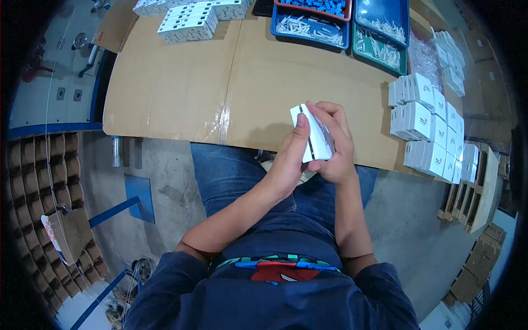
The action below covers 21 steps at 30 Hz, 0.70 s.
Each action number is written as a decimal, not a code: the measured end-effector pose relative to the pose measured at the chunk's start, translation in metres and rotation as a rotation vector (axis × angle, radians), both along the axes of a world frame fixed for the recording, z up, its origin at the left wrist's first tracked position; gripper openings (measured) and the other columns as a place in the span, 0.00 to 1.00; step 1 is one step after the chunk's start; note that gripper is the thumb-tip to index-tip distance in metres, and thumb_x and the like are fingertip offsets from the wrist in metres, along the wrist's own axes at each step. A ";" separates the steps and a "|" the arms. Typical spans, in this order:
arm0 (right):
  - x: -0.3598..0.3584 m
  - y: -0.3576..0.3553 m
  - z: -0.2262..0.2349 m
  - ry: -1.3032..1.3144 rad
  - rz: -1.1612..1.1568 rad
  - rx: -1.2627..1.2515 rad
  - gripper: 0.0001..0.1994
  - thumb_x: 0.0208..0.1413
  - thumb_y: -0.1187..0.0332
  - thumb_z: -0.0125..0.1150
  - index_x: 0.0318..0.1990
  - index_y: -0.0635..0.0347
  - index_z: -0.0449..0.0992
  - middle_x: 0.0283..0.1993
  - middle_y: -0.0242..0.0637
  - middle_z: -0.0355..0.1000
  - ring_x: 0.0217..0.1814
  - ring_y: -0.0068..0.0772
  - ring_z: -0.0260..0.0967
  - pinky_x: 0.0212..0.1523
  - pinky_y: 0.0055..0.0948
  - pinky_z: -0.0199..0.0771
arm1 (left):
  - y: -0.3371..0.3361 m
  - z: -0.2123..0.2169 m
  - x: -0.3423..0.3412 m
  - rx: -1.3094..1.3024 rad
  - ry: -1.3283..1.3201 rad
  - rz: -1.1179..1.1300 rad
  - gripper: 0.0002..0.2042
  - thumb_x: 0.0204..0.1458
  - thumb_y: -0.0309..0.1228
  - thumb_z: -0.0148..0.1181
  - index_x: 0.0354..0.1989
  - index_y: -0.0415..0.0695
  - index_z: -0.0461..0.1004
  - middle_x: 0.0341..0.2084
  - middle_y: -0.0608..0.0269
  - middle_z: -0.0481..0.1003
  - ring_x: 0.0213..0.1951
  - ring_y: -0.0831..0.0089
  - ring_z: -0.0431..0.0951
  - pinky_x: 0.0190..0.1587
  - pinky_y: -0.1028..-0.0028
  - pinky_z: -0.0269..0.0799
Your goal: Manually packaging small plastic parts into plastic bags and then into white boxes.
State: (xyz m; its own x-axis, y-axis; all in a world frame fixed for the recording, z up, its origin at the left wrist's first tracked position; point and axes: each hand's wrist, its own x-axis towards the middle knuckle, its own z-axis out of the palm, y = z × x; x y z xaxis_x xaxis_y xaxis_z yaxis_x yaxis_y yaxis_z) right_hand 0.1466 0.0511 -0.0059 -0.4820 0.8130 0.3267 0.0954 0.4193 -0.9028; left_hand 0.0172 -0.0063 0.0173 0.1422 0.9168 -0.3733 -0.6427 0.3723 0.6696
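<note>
Just above the near edge of the table, both hands hold a white box-shaped casing (319, 144) with a dark line running along its side. My left hand (286, 160) grips it from the left, the thumb lying up along that side. My right hand (339, 146) wraps round its far and right sides with bent fingers. The casing is tilted, and part of it is hidden behind the fingers. Cardboard (181, 93) covers the tabletop beneath it.
White boxes (421, 124) stand stacked at the table's right edge. At the back are a red bin (348, 11) of blue pieces, and blue (308, 42) and green bins (379, 61) of slender white pieces. More white boxes (190, 25) sit far left. A wooden pallet (478, 192) is at right.
</note>
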 end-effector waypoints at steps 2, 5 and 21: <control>0.001 0.001 -0.002 0.029 -0.038 0.068 0.53 0.40 0.26 0.67 0.62 0.68 0.72 0.56 0.47 0.64 0.57 0.43 0.66 0.57 0.37 0.68 | 0.002 -0.003 0.004 0.023 0.016 0.005 0.36 0.67 0.63 0.35 0.64 0.41 0.61 0.50 0.58 0.71 0.53 0.70 0.75 0.56 0.69 0.73; 0.002 0.000 -0.003 0.076 -0.087 0.068 0.54 0.44 0.24 0.62 0.61 0.71 0.72 0.56 0.49 0.64 0.57 0.43 0.65 0.57 0.37 0.68 | 0.004 -0.004 0.006 0.070 0.029 -0.008 0.34 0.67 0.62 0.36 0.64 0.41 0.61 0.51 0.58 0.71 0.53 0.71 0.75 0.56 0.70 0.73; -0.008 0.001 -0.005 0.262 -0.065 0.003 0.43 0.52 0.31 0.62 0.57 0.67 0.75 0.62 0.52 0.70 0.65 0.44 0.66 0.66 0.40 0.62 | 0.003 -0.016 -0.002 -0.019 0.015 0.153 0.28 0.68 0.57 0.42 0.63 0.46 0.63 0.50 0.59 0.74 0.51 0.71 0.77 0.51 0.69 0.75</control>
State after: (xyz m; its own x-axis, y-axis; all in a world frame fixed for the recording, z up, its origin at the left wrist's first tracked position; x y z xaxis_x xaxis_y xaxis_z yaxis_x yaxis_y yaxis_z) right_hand 0.1389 0.0525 -0.0109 -0.3279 0.8383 0.4355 -0.1145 0.4223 -0.8992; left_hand 0.0152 -0.0032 0.0011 -0.0039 0.9201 -0.3918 -0.6829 0.2837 0.6732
